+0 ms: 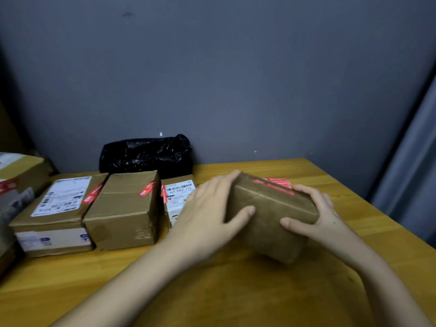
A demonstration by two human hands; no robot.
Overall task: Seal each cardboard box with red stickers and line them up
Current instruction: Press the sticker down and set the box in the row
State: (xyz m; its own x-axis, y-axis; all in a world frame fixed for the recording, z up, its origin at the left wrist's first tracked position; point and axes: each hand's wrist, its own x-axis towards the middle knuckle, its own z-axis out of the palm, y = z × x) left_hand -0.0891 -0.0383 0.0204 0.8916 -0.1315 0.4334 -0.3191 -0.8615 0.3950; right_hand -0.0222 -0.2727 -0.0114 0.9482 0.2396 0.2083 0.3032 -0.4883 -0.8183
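Head view: you've got the cardboard box (271,215) at centre right of the frame, tilted, low on the yellow worktop (118,274). Your left hand (210,218) lies flat on its left end, fingers straight; your right hand (316,215) curls round the right end. A red sticker (271,185) runs along its top edge. Sealed boxes (122,208) line up at centre left.
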